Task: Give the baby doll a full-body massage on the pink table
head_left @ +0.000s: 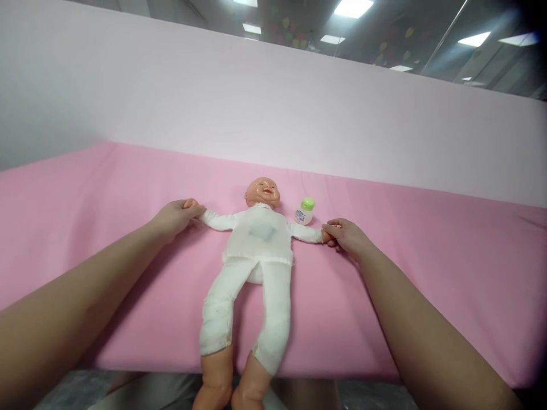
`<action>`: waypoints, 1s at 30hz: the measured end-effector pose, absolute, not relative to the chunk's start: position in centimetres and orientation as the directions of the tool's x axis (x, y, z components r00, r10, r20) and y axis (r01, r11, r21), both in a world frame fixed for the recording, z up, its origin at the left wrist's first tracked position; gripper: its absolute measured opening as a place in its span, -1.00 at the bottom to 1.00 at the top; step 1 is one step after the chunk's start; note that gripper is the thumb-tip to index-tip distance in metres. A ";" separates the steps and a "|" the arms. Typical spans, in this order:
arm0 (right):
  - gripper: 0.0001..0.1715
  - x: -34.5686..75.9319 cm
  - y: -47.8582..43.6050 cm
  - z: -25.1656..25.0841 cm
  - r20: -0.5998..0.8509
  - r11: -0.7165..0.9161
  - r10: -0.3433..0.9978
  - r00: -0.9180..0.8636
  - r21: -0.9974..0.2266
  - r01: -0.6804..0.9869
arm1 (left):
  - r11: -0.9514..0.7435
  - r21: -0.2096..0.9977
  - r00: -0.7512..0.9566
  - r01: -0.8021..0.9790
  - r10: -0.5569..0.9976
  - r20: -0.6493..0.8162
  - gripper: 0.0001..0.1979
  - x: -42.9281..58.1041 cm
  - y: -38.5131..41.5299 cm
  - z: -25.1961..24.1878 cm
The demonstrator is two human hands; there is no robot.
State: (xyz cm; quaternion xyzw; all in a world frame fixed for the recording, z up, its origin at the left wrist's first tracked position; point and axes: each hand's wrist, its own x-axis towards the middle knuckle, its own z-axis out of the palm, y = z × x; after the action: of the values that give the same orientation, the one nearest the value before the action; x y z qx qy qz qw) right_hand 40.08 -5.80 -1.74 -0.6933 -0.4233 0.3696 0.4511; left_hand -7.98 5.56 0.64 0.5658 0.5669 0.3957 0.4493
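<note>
A baby doll with a white cloth body lies on its back, its head toward the wall and its bare feet over the near edge of the pink surface. Both its arms are stretched out sideways. My left hand is closed around the doll's hand on the left. On the other side, my right hand pinches the doll's other hand between thumb and fingers. Just above that doll arm sits a small clear bottle with a green cap and a printed label, apart from my fingers.
A pink covered table spans the width of the view. Behind it rises a plain white wall, with glass reflecting ceiling lights above. Below the front edge, my legs are partly visible.
</note>
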 end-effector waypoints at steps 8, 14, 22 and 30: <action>-0.37 34.3 -8.2 1.3 0.436 0.300 0.816 0.381 -0.881 0.367 | -0.314 0.850 0.098 0.423 0.948 0.301 -0.62 -4.4 0.1 3.3; -0.73 28.7 -11.1 2.0 0.544 0.528 0.813 -0.210 -0.534 0.661 | -0.738 0.442 0.614 0.510 0.672 0.414 -0.70 -1.9 -3.3 3.9; -0.58 28.0 -10.7 1.3 0.507 0.602 0.778 -0.372 -0.430 0.673 | -0.833 0.306 0.699 0.461 0.553 0.454 -0.65 -1.8 -3.1 2.8; -0.36 32.1 -8.2 0.6 0.440 0.338 0.809 0.389 -0.891 0.304 | -0.389 0.800 0.165 0.457 0.921 0.353 -0.65 -2.8 -1.6 3.3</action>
State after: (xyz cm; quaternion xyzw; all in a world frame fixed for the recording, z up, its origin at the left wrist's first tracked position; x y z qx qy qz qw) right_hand 32.11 -8.20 0.59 -0.5398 -0.5157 0.1990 0.6348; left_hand -2.77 -1.63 3.35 0.7138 0.4826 0.4299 0.2697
